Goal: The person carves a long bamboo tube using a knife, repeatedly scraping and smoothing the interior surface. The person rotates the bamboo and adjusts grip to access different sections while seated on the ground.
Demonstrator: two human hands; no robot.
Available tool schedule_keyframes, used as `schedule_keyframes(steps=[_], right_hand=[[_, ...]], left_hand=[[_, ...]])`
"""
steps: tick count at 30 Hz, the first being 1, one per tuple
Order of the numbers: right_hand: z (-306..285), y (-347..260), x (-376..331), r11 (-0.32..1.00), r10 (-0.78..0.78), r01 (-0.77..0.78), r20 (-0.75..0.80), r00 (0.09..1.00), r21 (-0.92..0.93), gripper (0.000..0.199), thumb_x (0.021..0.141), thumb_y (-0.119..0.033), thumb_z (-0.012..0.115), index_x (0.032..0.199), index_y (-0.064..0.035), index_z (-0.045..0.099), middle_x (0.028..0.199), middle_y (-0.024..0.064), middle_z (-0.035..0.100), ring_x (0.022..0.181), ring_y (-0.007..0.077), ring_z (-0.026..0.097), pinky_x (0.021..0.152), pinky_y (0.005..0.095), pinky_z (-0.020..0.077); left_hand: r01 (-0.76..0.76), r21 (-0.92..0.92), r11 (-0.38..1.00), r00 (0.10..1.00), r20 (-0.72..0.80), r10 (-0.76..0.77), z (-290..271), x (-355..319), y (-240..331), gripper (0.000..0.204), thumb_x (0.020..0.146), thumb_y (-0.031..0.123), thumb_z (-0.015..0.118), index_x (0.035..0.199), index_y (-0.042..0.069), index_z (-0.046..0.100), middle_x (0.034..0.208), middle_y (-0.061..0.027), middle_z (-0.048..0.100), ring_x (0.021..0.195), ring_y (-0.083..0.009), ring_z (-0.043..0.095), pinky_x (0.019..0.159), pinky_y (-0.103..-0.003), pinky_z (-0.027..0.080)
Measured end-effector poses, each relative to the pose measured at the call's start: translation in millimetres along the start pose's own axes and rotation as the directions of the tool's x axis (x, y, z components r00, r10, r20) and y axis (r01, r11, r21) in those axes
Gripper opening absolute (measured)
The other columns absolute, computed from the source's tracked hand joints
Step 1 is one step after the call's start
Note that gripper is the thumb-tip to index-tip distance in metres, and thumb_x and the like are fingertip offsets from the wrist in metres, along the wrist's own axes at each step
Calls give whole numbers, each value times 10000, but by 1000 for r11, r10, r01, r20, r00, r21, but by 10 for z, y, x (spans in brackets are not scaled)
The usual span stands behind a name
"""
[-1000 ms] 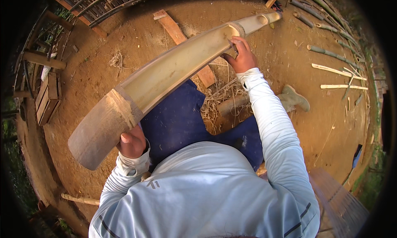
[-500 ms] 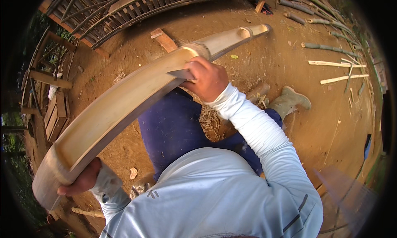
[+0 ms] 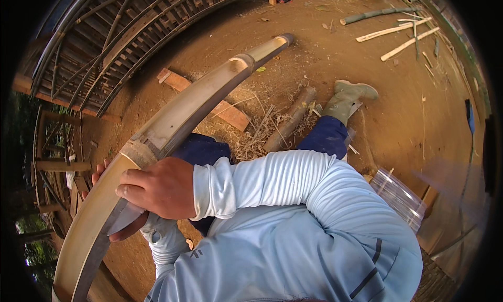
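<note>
A long split bamboo pole [image 3: 194, 98], hollow side up, runs diagonally from the lower left to the upper middle, resting over my thigh. Its raised node ring [image 3: 139, 153] sits just ahead of my right hand [image 3: 163, 189]. That hand is closed round a knife whose grey blade [image 3: 124, 219] shows below the knuckles, against the bamboo's near edge. From underneath, my left hand [image 3: 130, 228] wraps the pole, its fingertips showing at the far edge and its thumb side near the blade. The knife's handle is hidden in my right fist.
A slatted bamboo bench [image 3: 149, 34] stands at the upper left. Beyond the pole lie a reddish wooden plank [image 3: 230, 115], a short log [image 3: 291, 121] and curly shavings [image 3: 257, 134]. Green bamboo poles [image 3: 377, 13] and pale strips [image 3: 401, 29] lie far right. My boot [image 3: 346, 100] rests near the log.
The bamboo has shifted back toward the lower left. My right hand has brought the knife down beside the left hand, which now grips near the node. The view has turned slightly.
</note>
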State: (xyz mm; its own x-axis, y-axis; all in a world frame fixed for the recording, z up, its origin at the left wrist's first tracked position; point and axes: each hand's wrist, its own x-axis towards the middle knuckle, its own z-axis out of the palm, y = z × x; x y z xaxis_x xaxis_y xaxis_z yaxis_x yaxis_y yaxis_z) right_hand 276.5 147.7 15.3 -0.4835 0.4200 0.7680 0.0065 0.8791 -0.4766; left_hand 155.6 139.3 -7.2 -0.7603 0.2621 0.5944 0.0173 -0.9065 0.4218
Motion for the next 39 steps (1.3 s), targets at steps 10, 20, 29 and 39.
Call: schedule_keyframes(steps=[10,20,29,39], right_hand=[[-573,521,-1023,886,463,-462,-25,886,31,450,827,-220,762,1219,-63,608,1282,113,540,1039,296,645,863,371,551],[-822,807,-2216,690,710,-723,-210,672,21,450,847,-239,743,1146,60,590,1145,212,581,1064,371,594,934,396,479],[-804,750,-2736,556,820,-830,-185,542,33,435,849,-262,735,1143,36,617,1110,214,602,1064,381,591,945,401,469],[-760,842,-2602,550,826,-835,-156,542,16,433,848,-278,737,1134,27,624,1081,211,618,1049,383,601,926,411,475]], left_hand=[[417,205,885,884,-316,-344,-622,1280,416,915,790,703,656,1323,-30,530,1288,-214,602,1207,-372,570,1093,-528,416],[832,350,430,553,-569,-608,-2525,2724,0,1045,799,763,540,1501,11,358,1475,-250,438,1335,-419,444,1145,-508,320],[806,489,333,591,-689,-420,-2912,2236,-618,1085,755,791,534,1501,21,370,1498,-241,417,1370,-406,396,1163,-506,279],[778,445,443,622,-641,-449,-2768,2122,-253,1023,775,764,518,1489,40,407,1494,-235,428,1375,-387,402,1165,-507,276]])
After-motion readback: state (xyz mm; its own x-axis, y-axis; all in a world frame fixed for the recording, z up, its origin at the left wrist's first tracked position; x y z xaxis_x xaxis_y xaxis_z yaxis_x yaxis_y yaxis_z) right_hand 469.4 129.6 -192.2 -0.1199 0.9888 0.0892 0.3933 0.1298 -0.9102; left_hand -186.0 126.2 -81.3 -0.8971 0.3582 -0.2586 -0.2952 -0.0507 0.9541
